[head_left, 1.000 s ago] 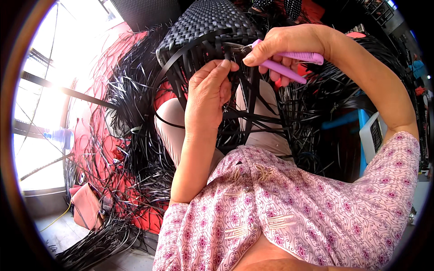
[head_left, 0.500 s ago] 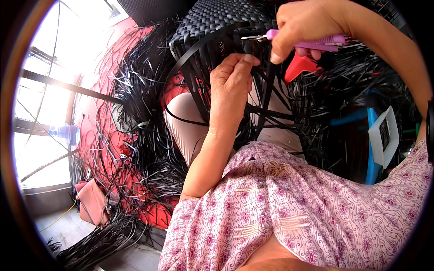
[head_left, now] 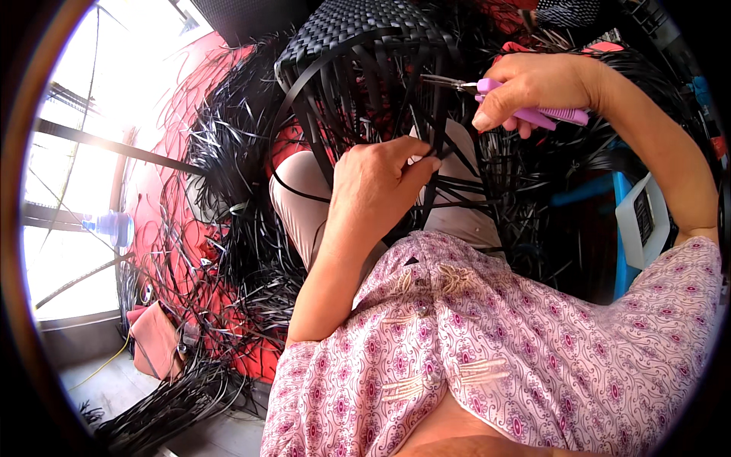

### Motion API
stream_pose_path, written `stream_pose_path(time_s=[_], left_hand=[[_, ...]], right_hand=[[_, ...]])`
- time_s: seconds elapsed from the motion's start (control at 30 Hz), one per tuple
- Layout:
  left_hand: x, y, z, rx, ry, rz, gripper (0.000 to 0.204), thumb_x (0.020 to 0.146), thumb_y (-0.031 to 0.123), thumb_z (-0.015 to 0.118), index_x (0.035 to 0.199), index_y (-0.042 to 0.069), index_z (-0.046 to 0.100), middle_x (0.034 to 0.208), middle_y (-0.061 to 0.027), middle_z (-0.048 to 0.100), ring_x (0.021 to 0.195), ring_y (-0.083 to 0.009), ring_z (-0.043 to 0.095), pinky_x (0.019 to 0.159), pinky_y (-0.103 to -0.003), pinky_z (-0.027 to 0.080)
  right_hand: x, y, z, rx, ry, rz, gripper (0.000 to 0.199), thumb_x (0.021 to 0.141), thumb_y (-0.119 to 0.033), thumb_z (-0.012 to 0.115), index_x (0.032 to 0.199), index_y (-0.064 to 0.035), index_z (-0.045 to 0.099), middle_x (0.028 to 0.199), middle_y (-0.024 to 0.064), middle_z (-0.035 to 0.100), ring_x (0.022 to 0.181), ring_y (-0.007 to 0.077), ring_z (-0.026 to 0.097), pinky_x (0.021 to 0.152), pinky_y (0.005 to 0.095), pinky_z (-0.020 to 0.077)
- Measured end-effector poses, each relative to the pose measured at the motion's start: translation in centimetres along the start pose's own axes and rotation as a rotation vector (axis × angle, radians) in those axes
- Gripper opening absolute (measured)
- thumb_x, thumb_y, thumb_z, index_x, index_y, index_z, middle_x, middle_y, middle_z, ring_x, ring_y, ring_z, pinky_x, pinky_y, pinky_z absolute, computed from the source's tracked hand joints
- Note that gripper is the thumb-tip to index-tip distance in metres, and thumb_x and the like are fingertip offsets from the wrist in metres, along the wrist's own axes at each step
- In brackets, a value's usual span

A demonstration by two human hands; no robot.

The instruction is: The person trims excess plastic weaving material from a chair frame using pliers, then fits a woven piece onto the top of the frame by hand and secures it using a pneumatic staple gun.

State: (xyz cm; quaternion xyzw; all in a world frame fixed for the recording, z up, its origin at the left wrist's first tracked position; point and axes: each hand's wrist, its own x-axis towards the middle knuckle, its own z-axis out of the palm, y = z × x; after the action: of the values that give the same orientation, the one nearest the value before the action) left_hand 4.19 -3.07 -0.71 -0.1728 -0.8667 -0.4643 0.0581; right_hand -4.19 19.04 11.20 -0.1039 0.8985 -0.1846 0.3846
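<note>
Your right hand (head_left: 544, 85) has its fingers closed round one pair of pink-handled snips (head_left: 489, 86). Your left hand (head_left: 369, 183) brings thumb and forefinger to one black strip (head_left: 436, 133); whether they pinch it, you cannot tell. One black woven piece (head_left: 358, 32) stands at the far centre, beyond your two knees (head_left: 301, 186). One salmon-pink bag (head_left: 154, 343) sits near left.
</note>
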Motion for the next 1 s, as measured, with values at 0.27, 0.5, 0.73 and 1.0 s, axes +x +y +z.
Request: stream_pose_path(time_s=[0.27, 0.5, 0.73, 1.0], left_hand=[[1.2, 1.5, -2.7, 0.072, 0.266, -0.063, 0.038, 0.088, 0.035, 0.071, 0.068, 0.003, 0.068, 0.052, -0.0131, 0.055, 0.046, -0.0265, 0.056, 0.051, -0.038, 0.044], [2.7, 1.6, -4.2, 0.034, 0.282, -0.137, 0.025, 0.089, 0.027, 0.068, 0.087, 0.003, 0.075, 0.058, -0.0093, 0.062, 0.052, -0.0149, 0.061, 0.053, -0.031, 0.047], [5.5, 1.9, -1.6, 0.398, 0.606, -0.136, 0.035, 0.088, 0.038, 0.064, 0.083, 0.005, 0.074, 0.075, -0.0155, 0.070, 0.077, -0.0365, 0.068, 0.074, -0.044, 0.051], [6.1, 1.1, -0.4, 0.380, 0.668, -0.124, 0.031, 0.085, 0.035, 0.064, 0.088, 0.005, 0.073, 0.076, -0.0134, 0.071, 0.077, -0.0355, 0.069, 0.076, -0.045, 0.051]], right_hand=[[-0.5, 0.2, 2.3, 0.342, 0.086, -0.253, 0.044, 0.085, -0.044, 0.068, 0.084, 0.0004, 0.065, 0.070, 0.0091, 0.065, 0.059, 0.0164, 0.066, 0.055, 0.0270, 0.0540], [0.9, -1.4, 2.7, 0.492, 0.031, -0.278, 0.061, 0.082, -0.053, 0.071, 0.107, 0.0014, 0.060, 0.082, 0.0089, 0.055, 0.066, 0.0182, 0.060, 0.057, 0.0302, 0.0550], [0.7, -1.8, 2.5, 0.479, 0.030, -0.210, 0.061, 0.078, -0.055, 0.073, 0.104, -0.0010, 0.060, 0.082, 0.0095, 0.056, 0.065, 0.0177, 0.061, 0.056, 0.0306, 0.0577], [1.5, -1.2, 3.1, 0.471, 0.104, -0.253, 0.053, 0.083, -0.052, 0.070, 0.088, 0.0002, 0.062, 0.068, 0.0096, 0.063, 0.055, 0.0176, 0.065, 0.051, 0.0271, 0.0545]])
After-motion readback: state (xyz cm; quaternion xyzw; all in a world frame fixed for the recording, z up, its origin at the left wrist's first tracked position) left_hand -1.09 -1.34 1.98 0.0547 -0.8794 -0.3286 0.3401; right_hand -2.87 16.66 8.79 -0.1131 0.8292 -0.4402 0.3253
